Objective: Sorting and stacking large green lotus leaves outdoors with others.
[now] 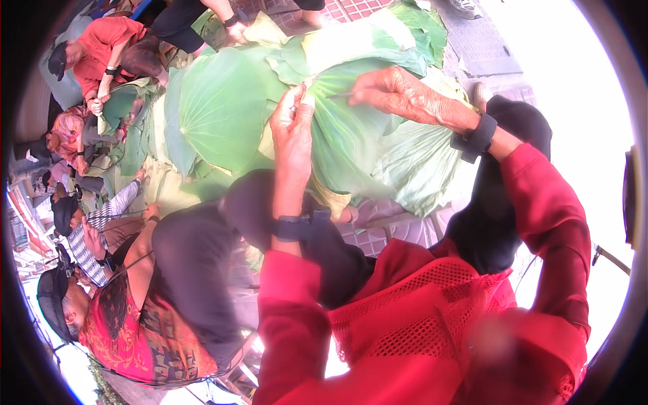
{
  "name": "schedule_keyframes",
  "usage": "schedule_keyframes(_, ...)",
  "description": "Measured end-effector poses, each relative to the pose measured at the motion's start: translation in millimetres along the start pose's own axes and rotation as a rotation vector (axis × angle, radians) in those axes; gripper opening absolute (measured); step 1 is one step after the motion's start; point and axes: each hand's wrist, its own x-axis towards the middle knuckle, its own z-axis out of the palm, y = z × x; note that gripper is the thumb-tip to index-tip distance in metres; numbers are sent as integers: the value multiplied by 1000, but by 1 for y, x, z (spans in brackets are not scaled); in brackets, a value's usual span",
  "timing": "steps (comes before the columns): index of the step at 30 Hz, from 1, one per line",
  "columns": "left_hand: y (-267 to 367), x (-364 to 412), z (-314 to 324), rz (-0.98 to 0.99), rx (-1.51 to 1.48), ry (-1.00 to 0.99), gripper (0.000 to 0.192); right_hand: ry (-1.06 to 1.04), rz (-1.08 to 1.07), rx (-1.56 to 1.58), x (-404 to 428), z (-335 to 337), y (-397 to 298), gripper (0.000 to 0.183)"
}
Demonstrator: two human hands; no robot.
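My left hand (294, 126) pinches a large green lotus leaf (349, 136) between thumb and fingers, near the point where its veins meet. The leaf hangs down over my lap side and is partly blurred. In my right hand (397, 96) is a thin dark rod-like thing (339, 95), its tip just over the leaf close to my left thumb. Blur and my fingers hide what it is exactly. A paler, wrinkled lotus leaf (425, 167) lies below my right wrist. To the left of my left hand spreads another broad green lotus leaf (223, 109).
More leaves, green and yellowed (359, 40), lie heaped over the tiled pavement (372, 238). A seated co-worker's dark-trousered knee (192, 243) is close on my left. Several other people sit along the leaf heap, one in an orange-red shirt (109, 45). Another person's hand (235, 31) reaches in from the top.
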Motion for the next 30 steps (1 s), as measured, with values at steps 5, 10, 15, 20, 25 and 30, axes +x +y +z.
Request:
schedule_keyframes(5,-6,13,17,-106,38,10,31,118,-44,52,5,-2,36,21)
schedule_keyframes(10,-7,28,49,-122,32,-4,32,163,125,111,-15,-23,37,22)
schedule_keyframes(15,-12,31,72,-64,60,-64,31,309,139,162,-35,-34,45,26)
schedule_keyframes(20,-15,28,90,-16,114,-121,32,366,118,119,-46,-40,47,27)
schedule_keyframes(25,-17,25,94,-9,141,-137,33,374,113,158,-45,-40,52,25)
schedule_keyframes(30,-16,27,94,-12,129,-140,34,362,169,77,-42,-43,48,23)
